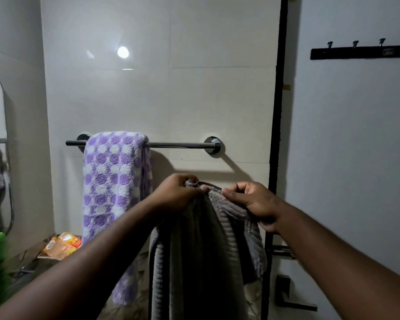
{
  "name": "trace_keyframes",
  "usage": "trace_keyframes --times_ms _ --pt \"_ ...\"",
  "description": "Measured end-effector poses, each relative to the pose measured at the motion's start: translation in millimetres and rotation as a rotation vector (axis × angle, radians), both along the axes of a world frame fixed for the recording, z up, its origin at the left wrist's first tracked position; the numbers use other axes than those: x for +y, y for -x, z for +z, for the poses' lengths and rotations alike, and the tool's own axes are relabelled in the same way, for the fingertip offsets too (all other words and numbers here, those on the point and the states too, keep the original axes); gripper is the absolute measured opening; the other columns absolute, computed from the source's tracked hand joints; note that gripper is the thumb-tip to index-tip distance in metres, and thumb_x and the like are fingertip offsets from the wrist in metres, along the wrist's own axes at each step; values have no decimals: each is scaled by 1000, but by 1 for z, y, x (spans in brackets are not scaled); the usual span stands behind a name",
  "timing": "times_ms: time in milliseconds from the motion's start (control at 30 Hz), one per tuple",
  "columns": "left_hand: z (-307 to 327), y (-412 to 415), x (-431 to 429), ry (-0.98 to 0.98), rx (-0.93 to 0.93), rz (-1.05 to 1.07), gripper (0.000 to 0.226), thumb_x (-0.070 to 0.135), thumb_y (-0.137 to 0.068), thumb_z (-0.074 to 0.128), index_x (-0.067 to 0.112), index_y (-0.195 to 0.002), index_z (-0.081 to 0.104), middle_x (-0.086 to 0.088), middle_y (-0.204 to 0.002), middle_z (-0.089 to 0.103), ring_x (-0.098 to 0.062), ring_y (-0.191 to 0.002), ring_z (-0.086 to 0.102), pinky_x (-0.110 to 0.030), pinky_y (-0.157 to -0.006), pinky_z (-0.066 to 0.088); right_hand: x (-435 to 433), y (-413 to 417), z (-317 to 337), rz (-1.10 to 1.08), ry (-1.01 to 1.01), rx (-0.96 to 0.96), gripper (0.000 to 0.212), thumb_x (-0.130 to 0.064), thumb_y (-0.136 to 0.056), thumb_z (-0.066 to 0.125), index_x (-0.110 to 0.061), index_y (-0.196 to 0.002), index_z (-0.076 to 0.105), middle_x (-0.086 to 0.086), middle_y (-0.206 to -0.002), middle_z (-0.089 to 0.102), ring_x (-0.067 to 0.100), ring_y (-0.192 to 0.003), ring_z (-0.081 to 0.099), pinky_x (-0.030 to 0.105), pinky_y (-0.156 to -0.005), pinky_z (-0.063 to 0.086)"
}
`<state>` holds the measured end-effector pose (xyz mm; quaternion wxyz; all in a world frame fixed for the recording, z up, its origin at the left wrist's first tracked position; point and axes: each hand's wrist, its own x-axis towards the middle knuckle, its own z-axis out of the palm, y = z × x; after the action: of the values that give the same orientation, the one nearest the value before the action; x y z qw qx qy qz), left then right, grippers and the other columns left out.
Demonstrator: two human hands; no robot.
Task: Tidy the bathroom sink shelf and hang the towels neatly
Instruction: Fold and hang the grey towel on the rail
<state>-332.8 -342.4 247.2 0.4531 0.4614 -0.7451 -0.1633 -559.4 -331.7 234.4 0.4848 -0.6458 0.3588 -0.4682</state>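
1. Purple-and-white dotted towel (pixel 112 181) hangs over the left end of the chrome towel bar (pixel 176 145), draped fairly flat. An orange packet (pixel 62 244) lies on the surface below it to the left.
2. To the right of that towel, the bar is bare as far as its right-hand wall mount.
3. The left hand (pixel 176 195) is just below the bare stretch. Its fingers are curled and pressed together, pinching the top edge of the grey ribbed towel (pixel 201 250) at its left corner.
4. The grey towel is held up between the two hands, below the bar and not touching it. Most of it hangs down in loose folds, out of the bottom of the view.
5. The right hand (pixel 252 204) grips the same top edge near the other hand, with the thumb on the cloth and the lower fingers curled round a bunched fold.
6. A black hook rack (pixel 360 53) sits high on the right wall, with nothing on it.
7. Judged from this, the step in hand is hanging the second towel. The next move probably calls for drawing the hands apart to flatten the edge. After that the edge would be lifted over the bare stretch and both sides evened.
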Motion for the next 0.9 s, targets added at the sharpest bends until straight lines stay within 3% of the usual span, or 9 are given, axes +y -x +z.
trace_keyframes --times_ms 100,233,300,400,533,633,733,833,900 --pt "5 -21 3 -24 56 52 20 37 -89 75 19 -97 76 5 -78 70 -8 -71 62 -21 -66 49 1 20 -5 -46 19 57 24 -25 -75 79 -7 -86 68 10 -79 68 19 -72 61 30 -69 53" --pt "-4 7 7 -146 -179 -224 50 45 -84 78 36 -132 64 15 -108 72 2 -97 64 -15 -89 50 3 -9 0 -65 56 -20 15 -11 -80 81 -7 -83 66 13 -79 71 18 -65 66 30 -62 57" --pt "-12 21 2 -80 -167 -239 28 42 -84 78 35 -111 72 15 -97 73 1 -88 63 -25 -86 51 5 -26 3 -51 93 -41 18 -11 -78 82 -9 -77 64 13 -76 70 15 -58 64 28 -56 55" --pt "-10 16 -1 -46 -56 -140 13 43 -86 76 32 -79 72 8 -69 65 -4 -62 53 -27 -63 45 7 -17 7 -76 72 -34 24 -20 -72 84 -8 -83 66 8 -77 71 18 -70 65 34 -71 56" --pt "-4 -4 2 -90 79 -21 22 40 -90 73 20 -79 72 9 -53 58 -3 -43 47 -15 -46 36 8 10 0 -6 -28 104 13 -12 -84 78 -2 -89 71 7 -74 59 15 -64 49 30 -61 41" --pt "-7 -7 2 -87 59 34 25 42 -88 74 18 -83 73 9 -52 58 -5 -43 46 -15 -44 35 6 8 -6 -104 -66 -45 9 -7 -83 77 -10 -80 69 -2 -68 61 6 -57 51 20 -48 37" --pt "-9 -10 0 -175 64 20 37 47 -74 85 23 -99 72 6 -80 72 -6 -67 62 -19 -60 51 5 -1 -6 -204 -56 -231 8 -4 -83 76 -7 -82 69 0 -72 65 8 -63 59 18 -51 52" --pt "-11 -17 -3 -274 57 32 97 61 -39 95 31 -123 58 -4 -111 71 -15 -98 70 -32 -89 59 2 0 -4 -305 4 -270 14 -4 -81 78 -2 -89 67 4 -79 65 10 -63 63 20 -55 56" --pt "-5 -19 -2 -219 -13 122 91 53 -46 96 32 -124 56 -4 -111 64 -14 -96 66 -26 -84 58 5 0 -2 -294 23 -216 14 -4 -80 79 -3 -87 67 7 -82 66 11 -63 64 21 -56 57"
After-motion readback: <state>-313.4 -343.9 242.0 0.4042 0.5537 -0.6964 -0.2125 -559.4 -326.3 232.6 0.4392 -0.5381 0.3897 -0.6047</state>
